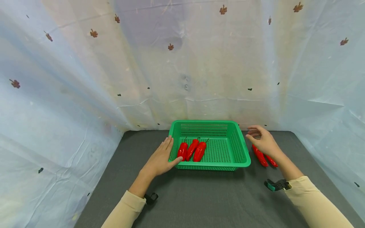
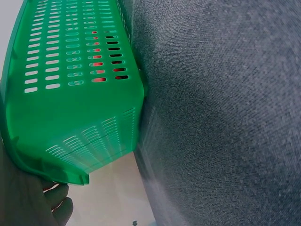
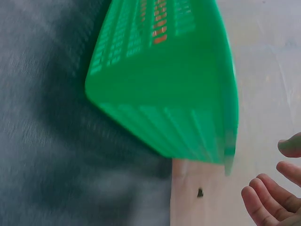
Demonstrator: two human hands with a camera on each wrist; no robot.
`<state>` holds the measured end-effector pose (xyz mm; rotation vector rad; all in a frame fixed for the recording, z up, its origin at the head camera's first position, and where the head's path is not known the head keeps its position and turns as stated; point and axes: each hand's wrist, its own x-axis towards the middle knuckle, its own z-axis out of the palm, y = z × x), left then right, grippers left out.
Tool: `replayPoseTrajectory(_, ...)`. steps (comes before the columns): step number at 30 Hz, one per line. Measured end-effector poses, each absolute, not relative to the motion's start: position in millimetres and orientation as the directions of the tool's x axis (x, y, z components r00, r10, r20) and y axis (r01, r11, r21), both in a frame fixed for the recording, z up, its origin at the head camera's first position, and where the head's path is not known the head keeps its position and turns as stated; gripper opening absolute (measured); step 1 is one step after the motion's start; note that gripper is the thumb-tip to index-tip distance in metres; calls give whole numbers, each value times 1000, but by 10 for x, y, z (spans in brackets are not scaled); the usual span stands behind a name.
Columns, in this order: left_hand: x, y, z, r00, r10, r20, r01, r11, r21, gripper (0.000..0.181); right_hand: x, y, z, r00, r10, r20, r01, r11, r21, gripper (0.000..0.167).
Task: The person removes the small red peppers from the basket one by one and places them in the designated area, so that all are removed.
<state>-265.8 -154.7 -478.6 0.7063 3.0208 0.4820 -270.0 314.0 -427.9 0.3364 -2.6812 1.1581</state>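
Observation:
A green plastic basket (image 1: 216,165) with slotted walls stands on the dark table. Inside, toward its left end, lie three red chili peppers (image 1: 200,151) with dark stems. My left hand (image 1: 161,160) rests on the basket's left rim, fingers straight and thumb over the front corner. Beyond the right rim, my right hand (image 1: 263,141) hovers with nothing in it, its fingers loosely bent and apart from the thumb. Below that hand two more red chili peppers (image 1: 259,156) lie on the table, partly hidden by the hand and forearm.
The dark grey table (image 1: 211,199) runs out to the front and both sides. A pale plastic sheet (image 1: 199,69) with leaf prints hangs behind it and along both sides. Each wrist wears a dark strap (image 1: 278,185).

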Motion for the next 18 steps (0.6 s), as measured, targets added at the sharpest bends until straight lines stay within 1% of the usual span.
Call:
replayPoseTrajectory(9, -2663, -1539, -4760, -897, 437, 70, 439, 855, 276, 107, -2732, 2836, -4258, -936, -186, 298, -347, 623, -701, 47)
replayPoseTrajectory(18, -2667, -1536, -4765, -897, 437, 60, 437, 861, 259, 106, -2795, 2548, -4332, -933, -230, 276, -359, 588, -725, 46)
